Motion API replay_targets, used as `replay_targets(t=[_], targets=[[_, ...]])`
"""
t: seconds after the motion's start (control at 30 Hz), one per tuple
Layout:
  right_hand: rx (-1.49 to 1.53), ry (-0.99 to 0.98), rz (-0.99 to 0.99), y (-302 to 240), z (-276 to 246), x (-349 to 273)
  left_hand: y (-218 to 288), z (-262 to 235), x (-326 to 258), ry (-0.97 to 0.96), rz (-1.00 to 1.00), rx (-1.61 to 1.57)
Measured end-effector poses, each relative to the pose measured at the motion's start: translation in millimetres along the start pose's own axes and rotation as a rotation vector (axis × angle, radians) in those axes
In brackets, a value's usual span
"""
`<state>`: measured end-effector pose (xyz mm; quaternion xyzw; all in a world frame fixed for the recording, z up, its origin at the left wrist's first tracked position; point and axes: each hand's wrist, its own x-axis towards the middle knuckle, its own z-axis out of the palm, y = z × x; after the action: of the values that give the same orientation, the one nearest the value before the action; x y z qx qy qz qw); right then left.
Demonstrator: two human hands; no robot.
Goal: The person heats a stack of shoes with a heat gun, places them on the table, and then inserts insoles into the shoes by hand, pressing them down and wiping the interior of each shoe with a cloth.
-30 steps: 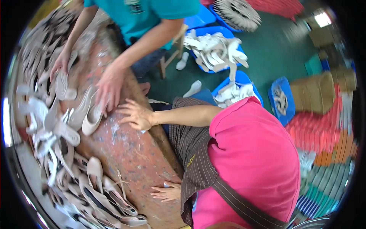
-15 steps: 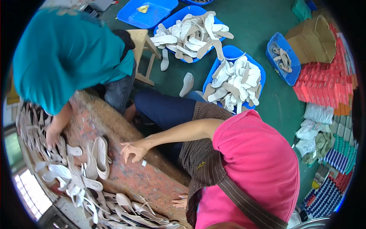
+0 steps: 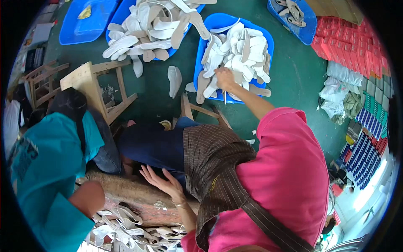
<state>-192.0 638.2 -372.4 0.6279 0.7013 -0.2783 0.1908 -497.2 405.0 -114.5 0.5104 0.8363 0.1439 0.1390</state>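
My right hand (image 3: 224, 77) reaches far out to a blue tray (image 3: 205, 46) heaped with white insoles (image 3: 245, 46) on the green floor. Its fingers curl around one white insole at the near side of the heap. My left hand (image 3: 164, 182) rests open, fingers spread, on the edge of the worn brown worktable (image 3: 134, 197), holding nothing. My pink shirt and a striped brown apron (image 3: 214, 168) fill the lower right.
A co-worker in a teal shirt (image 3: 46, 168) bends over the table at the left. White strappy shoe uppers (image 3: 126, 227) lie piled on the table. Also here: a second blue tray of insoles (image 3: 147, 29), wooden stools (image 3: 96, 88), and red boxes (image 3: 348, 50) at the right.
The view has swung from the table toward the floor. My right hand left the table and reached out into the blue tray of insoles. My left hand stays on the table edge.
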Motion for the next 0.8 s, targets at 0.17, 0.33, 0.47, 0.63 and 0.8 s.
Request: replay_targets(t=[0.17,0.33,0.47,0.63,0.8], targets=[[-0.548,-0.159,0.004,87,45,47,22,59,65,-0.375,0.146,0.244],[-0.845,-0.205,-0.050,111,23,96,14,73,67,-0.352,0.068,0.206],[-0.960,-0.233,-0.178,133,39,137,13,75,70,-0.330,0.028,0.208],[-0.952,-0.372,-0.234,135,39,165,10,83,71,-0.279,0.003,0.221],[-0.931,-0.386,-0.206,143,40,184,10,87,74,-0.275,-0.016,0.215]])
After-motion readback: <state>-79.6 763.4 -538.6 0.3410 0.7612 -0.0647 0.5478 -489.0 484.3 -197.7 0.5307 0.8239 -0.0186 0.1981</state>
